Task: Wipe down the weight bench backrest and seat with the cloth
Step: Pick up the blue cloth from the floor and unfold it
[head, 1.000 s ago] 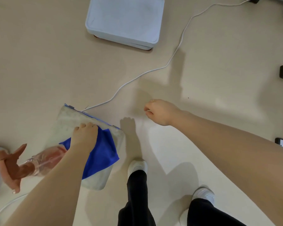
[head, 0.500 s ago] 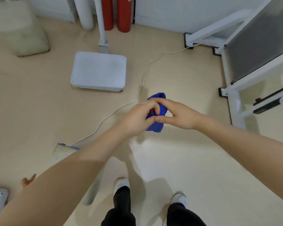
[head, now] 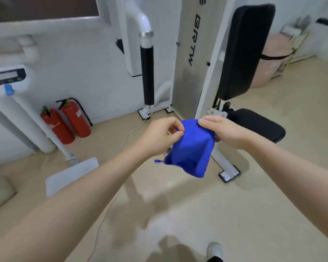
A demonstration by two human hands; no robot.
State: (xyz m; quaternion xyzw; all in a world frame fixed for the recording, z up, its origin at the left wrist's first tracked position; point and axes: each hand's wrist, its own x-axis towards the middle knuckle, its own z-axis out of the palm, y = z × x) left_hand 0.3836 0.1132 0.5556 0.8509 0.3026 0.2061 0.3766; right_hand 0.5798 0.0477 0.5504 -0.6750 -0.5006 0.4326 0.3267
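A blue cloth [head: 192, 150] hangs in the air in front of me, held by its top edge. My left hand [head: 159, 137] pinches its left corner and my right hand [head: 223, 131] grips its right corner. Beyond the cloth stands the weight machine's black upright backrest [head: 244, 52], with the black seat pad [head: 257, 124] below it, just behind my right hand. Neither hand touches the pads.
The machine's white frame and foot [head: 228, 172] stand on the beige floor under the cloth. Two red fire extinguishers [head: 66, 121] lean at the wall on the left, beside a white scale with its post and platform [head: 72, 174]. A white cable [head: 133, 132] runs across the floor.
The cloth was lifted from the bag on the floor by my left hand, then taken in both hands and spread out. My view has risen from the floor to the machine.
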